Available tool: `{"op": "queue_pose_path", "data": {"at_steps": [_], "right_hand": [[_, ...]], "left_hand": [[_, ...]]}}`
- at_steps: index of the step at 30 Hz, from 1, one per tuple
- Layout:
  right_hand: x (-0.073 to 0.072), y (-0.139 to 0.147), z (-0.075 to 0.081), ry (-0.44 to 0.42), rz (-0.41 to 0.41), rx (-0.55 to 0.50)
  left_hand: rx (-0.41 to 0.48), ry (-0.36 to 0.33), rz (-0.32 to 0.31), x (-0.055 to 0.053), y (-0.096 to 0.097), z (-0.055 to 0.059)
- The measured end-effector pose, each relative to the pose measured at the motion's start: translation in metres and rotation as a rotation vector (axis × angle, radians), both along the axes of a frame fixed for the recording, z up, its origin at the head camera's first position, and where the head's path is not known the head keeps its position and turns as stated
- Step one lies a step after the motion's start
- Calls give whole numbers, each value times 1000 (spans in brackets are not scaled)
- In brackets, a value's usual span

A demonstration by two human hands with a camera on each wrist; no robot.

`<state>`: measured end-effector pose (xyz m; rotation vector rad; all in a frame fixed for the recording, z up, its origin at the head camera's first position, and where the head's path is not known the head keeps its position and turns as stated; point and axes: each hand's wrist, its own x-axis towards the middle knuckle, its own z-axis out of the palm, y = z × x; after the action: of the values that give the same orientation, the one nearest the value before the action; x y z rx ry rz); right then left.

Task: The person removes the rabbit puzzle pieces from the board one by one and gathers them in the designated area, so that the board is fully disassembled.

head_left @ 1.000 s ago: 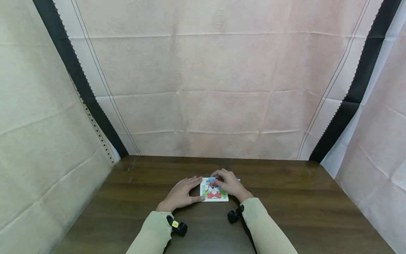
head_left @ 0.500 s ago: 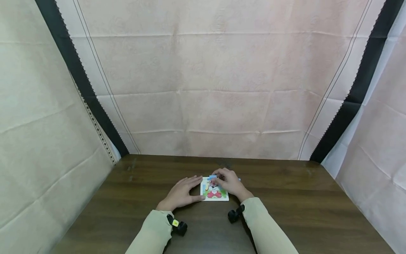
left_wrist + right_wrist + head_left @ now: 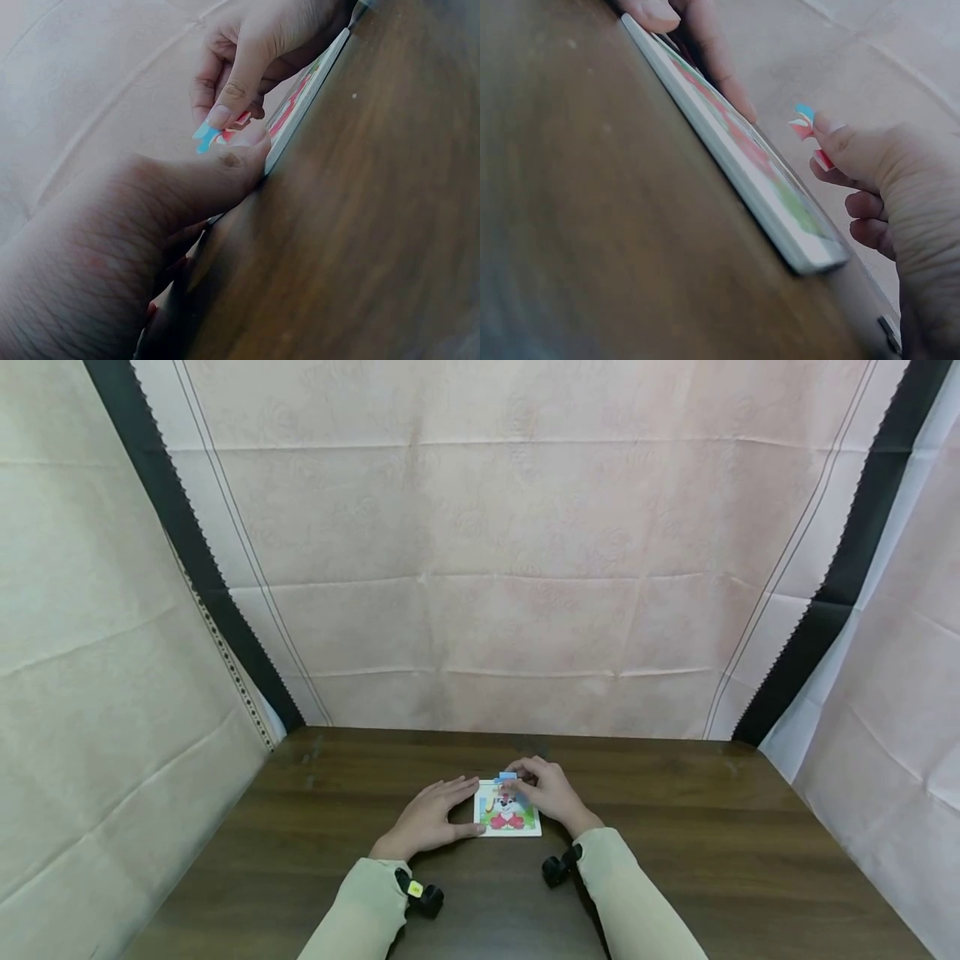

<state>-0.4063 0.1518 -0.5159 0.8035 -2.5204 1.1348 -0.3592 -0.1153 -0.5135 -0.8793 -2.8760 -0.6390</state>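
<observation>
Small puzzle piece and picture board, with 2 bare hands at work. The piece is in the right hand, pinched between thumb and fingers above the far part of the board; the wrist views show it raised off the surface. The left hand grasps nothing: its fingers lie nearly straight beside the board's left edge, and its thumb tip rests at the near left corner.

Handling (judged): the piece should be very light, thin and fairly stiff, like card or thin board, with a smooth face that might slide under a dry fingertip. Its narrow projecting parts are probably the most fragile and could bend or fray. It is best held by 2 opposite faces or by its rim, leaving the leading edge free. The board, also light and rigid, could skid on the smooth table; its left edge and near corner are sound places to brace it.

Appearance: the piece shows light blue, white and red, its middle hidden by the right thumb. The board is flat and white-rimmed, bearing a cartoon animal in red and white against green and blue.
</observation>
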Motion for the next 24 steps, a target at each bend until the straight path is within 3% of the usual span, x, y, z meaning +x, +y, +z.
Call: {"op": "queue_pose_path", "data": {"at_steps": [10,24], "right_hand": [[0,22,-2,27,-61,-49],[4,91,-2,34,-170,-69]], "left_hand": [[-1,6,0,1,0,-1],[12,12,-5,1,-1,-2]]}}
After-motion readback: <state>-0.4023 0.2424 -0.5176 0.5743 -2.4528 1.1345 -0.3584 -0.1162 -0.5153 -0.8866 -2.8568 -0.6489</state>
